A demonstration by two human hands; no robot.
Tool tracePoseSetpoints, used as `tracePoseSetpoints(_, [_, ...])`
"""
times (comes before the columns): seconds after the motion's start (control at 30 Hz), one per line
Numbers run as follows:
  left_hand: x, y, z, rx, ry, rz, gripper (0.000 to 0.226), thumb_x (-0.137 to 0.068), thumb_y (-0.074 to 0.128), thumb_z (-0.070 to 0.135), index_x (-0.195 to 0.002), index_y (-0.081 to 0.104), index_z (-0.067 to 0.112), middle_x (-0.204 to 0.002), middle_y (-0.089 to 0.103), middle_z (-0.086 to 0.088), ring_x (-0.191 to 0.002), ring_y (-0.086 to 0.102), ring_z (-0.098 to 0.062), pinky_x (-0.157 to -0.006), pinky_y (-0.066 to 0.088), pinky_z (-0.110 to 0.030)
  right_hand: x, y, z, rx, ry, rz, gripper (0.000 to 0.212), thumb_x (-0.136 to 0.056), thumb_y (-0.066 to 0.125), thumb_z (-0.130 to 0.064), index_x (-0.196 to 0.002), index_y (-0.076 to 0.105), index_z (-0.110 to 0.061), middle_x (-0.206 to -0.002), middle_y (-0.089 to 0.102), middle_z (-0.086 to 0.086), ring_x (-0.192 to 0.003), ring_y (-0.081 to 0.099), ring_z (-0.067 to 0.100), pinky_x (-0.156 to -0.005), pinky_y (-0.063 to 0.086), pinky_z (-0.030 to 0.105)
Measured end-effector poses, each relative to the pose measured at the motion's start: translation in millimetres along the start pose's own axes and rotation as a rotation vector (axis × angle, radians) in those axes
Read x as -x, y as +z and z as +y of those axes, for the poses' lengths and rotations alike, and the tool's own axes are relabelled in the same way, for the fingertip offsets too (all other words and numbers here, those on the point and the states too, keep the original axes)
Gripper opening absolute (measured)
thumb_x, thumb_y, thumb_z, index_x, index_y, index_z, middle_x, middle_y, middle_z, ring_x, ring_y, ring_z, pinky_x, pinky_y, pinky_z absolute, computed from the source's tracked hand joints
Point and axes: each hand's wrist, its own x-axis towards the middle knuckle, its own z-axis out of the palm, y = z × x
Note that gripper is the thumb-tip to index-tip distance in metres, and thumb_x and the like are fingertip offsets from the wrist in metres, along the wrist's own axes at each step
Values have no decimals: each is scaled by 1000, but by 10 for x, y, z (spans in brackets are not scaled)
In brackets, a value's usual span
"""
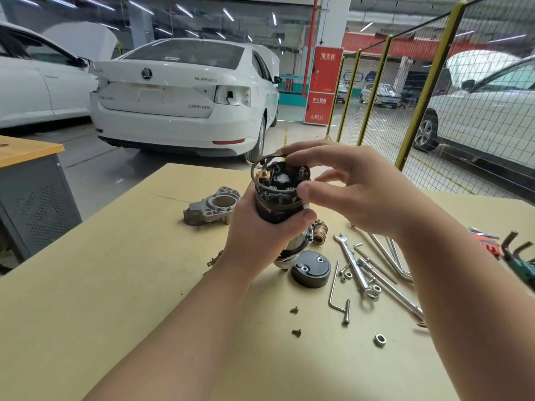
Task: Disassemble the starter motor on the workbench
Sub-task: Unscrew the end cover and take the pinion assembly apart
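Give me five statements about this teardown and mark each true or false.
1. The left hand grips the motor. True.
2. The black cap sits on the motor. False: it lies on the bench, by the motor's lower end.
3. The right hand pinches a thin ring at the motor's top. True.
4. The right hand holds the wrench. False: the wrench lies on the bench.
5. The grey housing lies on the bench, left of the motor. True.
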Motion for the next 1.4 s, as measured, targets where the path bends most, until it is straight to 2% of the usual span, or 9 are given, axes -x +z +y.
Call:
tracePoseSetpoints(0.37, [-36, -4, -17, -1, -18, -73, 56, -54, 73, 45, -99, 65, 11, -76, 71, 12, -74, 67, -2, -63, 47, -12, 5, -110, -45, 391, -165, 97, 35, -80, 63, -39, -109, 68, -21, -107, 64, -10, -96, 55, 12, -86, 48, 36])
tracePoseSetpoints(0.6, [-56, -10, -27, -15, -1, -77, 51, -56, 71, 46, -98, 62, 17, -77, 69, 18, -74, 64, 1, -65, 47, -13, 40, -101, -76, 343, -78, 110, 39, -73, 59, -50, -103, 67, -26, -105, 60, -15, -90, 55, 7, -84, 48, 30])
tracePoseSetpoints(0.73, [-79, 17, 32, -35, 50, -38, 65, -68, 50, 82, -96, 57, 24, -77, 64, 25, -77, 60, 5, -67, 47, -19, 48, -79, -23, 215, 16, 134, 31, -76, 56, -52, -101, 65, -35, -93, 61, -25, -82, 59, -3, -74, 49, 22])
tracePoseSetpoints(0.83, [-91, 56, 74, 3, 39, 14, 75, -64, 24, 95, -92, 56, 34, -82, 64, 33, -84, 57, 15, -69, 43, -5, 11, 18, 20, 75, 67, 171, 21, -83, 59, -40, -103, 62, -36, -88, 62, -23, -73, 59, -4, -63, 46, 15])
tracePoseSetpoints(0.93, [-106, 88, 41, 73, -65, 28, 81, -50, 23, 101, -83, 61, 37, -80, 67, 19, -80, 59, 6, -82, 53, -28, -20, 75, 45, 54, 96, 180, 28, -88, 60, -33, -115, 61, -31, -99, 62, -11, -75, 61, 2, -68, 49, 20])
tracePoseSetpoints(1.03, [-133, 99, 53, 49, -68, -7, 91, -53, 22, 102, -94, 60, 30, -92, 69, -2, -93, 63, -18, -88, 50, -51, -14, 48, 47, 50, 145, 203, 22, -89, 60, -33, -110, 64, -31, -80, 63, -7, -62, 63, 8, -62, 52, 29])
tracePoseSetpoints(1.2, [-123, 129, 91, -98, 41, 66, 71, -59, 9, 93, -74, 42, 32, -64, 46, 8, -65, 51, 18, -62, 42, -5, -30, 3, 53, -225, 103, 381, 13, -88, 65, -16, -90, 67, -29, -64, 68, -1, -46, 60, 9, -50, 54, 23])
tracePoseSetpoints(1.3, [-132, 88, 83, -86, 54, 58, 69, -61, 15, 95, -69, 39, 30, -55, 52, 12, -58, 48, 14, -56, 35, -3, 37, -31, 272, -665, 213, 558, 19, -88, 60, -7, -82, 73, -19, -54, 61, -2, -41, 51, 8, -45, 49, 23])
tracePoseSetpoints(1.4, [-162, 31, 16, 40, -33, 76, 79, -53, 38, 98, -76, 51, 24, -62, 55, 18, -59, 50, 4, -57, 42, -12, 283, 122, 713, -199, 535, 341, 14, -86, 63, -12, -87, 75, -19, -52, 62, 7, -39, 53, 10, -44, 45, 21])
